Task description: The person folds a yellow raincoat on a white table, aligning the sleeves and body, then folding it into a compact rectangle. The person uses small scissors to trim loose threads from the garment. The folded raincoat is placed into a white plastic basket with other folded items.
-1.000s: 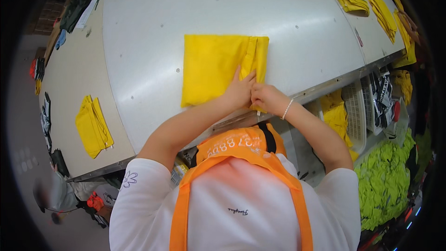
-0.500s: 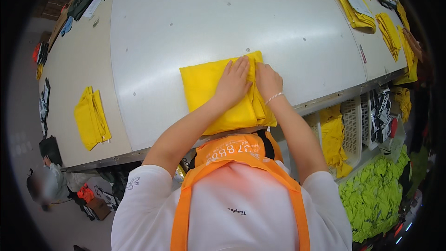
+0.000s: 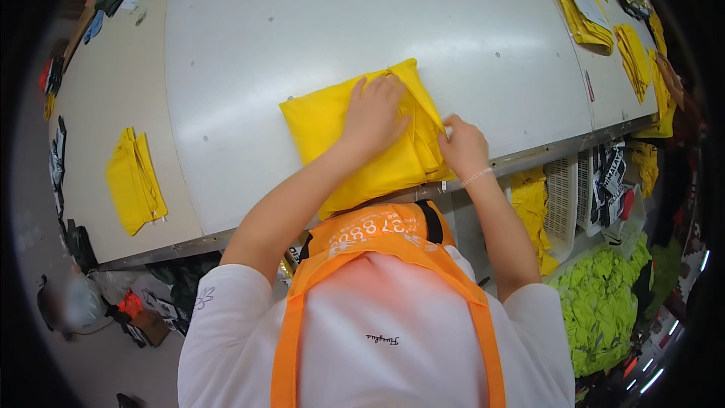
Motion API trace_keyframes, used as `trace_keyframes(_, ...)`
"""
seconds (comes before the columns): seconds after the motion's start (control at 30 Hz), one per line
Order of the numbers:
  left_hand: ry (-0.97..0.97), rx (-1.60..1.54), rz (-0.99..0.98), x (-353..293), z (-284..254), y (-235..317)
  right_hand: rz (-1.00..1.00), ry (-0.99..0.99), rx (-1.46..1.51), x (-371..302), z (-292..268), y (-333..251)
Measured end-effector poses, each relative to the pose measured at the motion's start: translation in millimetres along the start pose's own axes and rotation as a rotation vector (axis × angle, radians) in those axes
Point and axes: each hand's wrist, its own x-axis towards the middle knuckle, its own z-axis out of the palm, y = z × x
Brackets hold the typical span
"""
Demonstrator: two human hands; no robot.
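A folded yellow garment (image 3: 321, 117) lies on the table close in front of me, one of its corners reaching the front edge. My left hand (image 3: 375, 113) rests on top of it with the fingers spread, beside a raised fold of cloth. At the garment's right edge, my right hand (image 3: 464, 147) has thumb and fingers closed on the edge of that fold. A beaded bracelet (image 3: 476, 176) circles the right wrist. The garment's underside is hidden.
The pale table (image 3: 249, 53) has a smaller folded yellow piece (image 3: 134, 185) at left. Yellow stacks (image 3: 583, 26) lie at far right. Beneath the front edge stand white baskets (image 3: 560, 200) and a lime-green cloth heap (image 3: 600, 310). A co-worker's hand shows at the right rim.
My right hand has moved right and toward me, drawing the fold's edge outward. My left hand stays on the garment, with its fingers more spread. The view has shifted slightly.
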Motion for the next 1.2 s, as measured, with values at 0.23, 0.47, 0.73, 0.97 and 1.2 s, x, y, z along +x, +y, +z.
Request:
trace_keyframes(0.23,-0.139,0.078,0.054,-36.6,58.1,50.2,-0.112,0.096,0.047,-25.3,31.2,-6.0)
trace_keyframes(0.47,-0.253,-0.3,0.047,-16.0,44.5,21.0,-0.124,0.223,0.132,-5.0,26.6,-28.3)
trace_keyframes(0.73,0.087,0.186,-0.076,-19.3,19.0,-19.6,-0.2,0.129,-0.139,63.4,25.6,-45.2)
trace_keyframes(0.97,0.047,0.194,-0.108,-15.5,31.7,-24.4,-0.448,0.088,-0.188,73.4,48.4,-53.4)
trace_keyframes(1.2,0.047,-0.253,-0.362,28.7,28.3,-69.3,-0.399,-0.046,-0.051,138.4,37.3,-37.8)
